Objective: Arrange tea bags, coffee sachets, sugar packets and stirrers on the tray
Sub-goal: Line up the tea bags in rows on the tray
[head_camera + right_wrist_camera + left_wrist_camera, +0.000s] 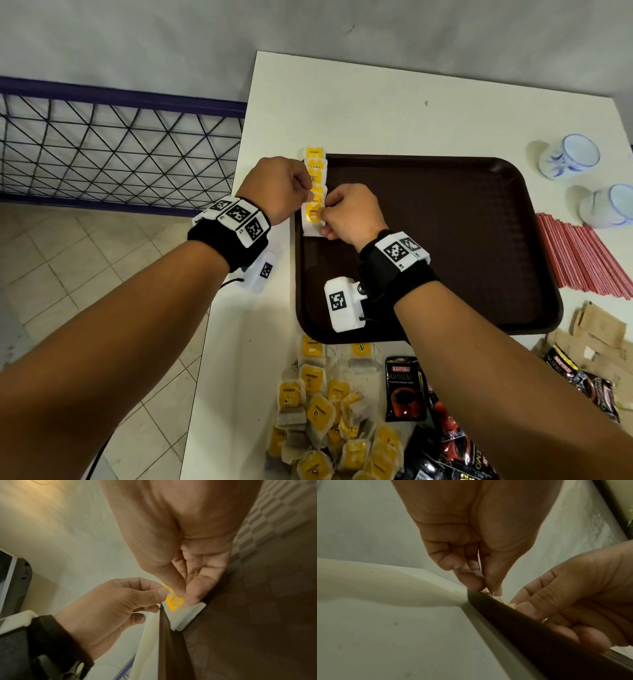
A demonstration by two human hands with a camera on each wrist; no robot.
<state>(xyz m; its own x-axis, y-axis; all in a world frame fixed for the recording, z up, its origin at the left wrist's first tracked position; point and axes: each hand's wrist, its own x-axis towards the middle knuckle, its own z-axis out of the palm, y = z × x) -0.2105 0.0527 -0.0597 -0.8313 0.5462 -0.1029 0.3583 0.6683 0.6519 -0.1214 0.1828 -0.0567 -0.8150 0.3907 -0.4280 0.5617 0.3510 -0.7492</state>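
A row of tea bags (314, 171) with yellow tags lies along the left edge of the brown tray (445, 240). Both hands meet at the nearest tea bag (312, 219) of that row. My left hand (310, 195) pinches its tag from the left, over the tray rim (522, 622). My right hand (322, 214) pinches the same tea bag (175, 603) from the right, with thumb and fingertip on the yellow tag. In the right wrist view the left hand (163, 593) closes thumb on forefinger beside the right hand (186, 597).
On the white table near me lie a loose pile of tea bags (325, 411) and black coffee sachets (404, 387). Red stirrers (582, 260), brown sugar packets (596, 329) and two cups (570, 156) sit right of the tray. A wire fence (120, 147) stands on the left.
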